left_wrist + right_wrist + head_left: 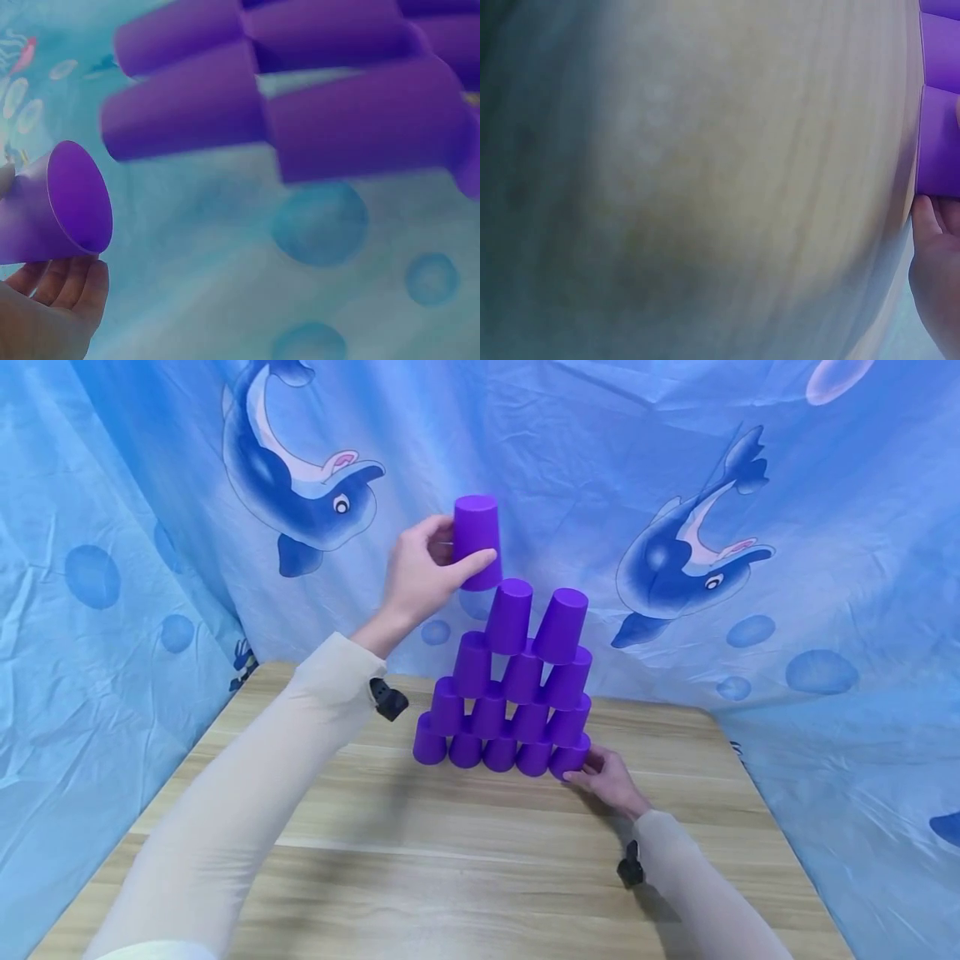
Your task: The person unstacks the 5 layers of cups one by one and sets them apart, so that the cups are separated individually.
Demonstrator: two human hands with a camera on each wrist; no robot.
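My left hand [422, 572] grips a purple plastic cup [476, 531], upside down, thumb on its near side and fingers behind. That cup hangs apart from and above the upper left of a pyramid of inverted purple cups [489, 712], whose top row has two cups [561, 625]. In the left wrist view, the held cup's open mouth [79, 199] shows, with the left hand's fingers [88, 292] along its side. Down at the pyramid's right end, my right hand [611, 781] holds the bottom corner cup [939, 142] between thumb and fingers.
The pyramid stands on a wood-grain table [450, 877]. Behind and beside the table hangs a blue curtain [555, 468] printed with dolphins and bubbles. A small black camera [388, 699] is strapped on the left wrist, another black camera [631, 866] on the right.
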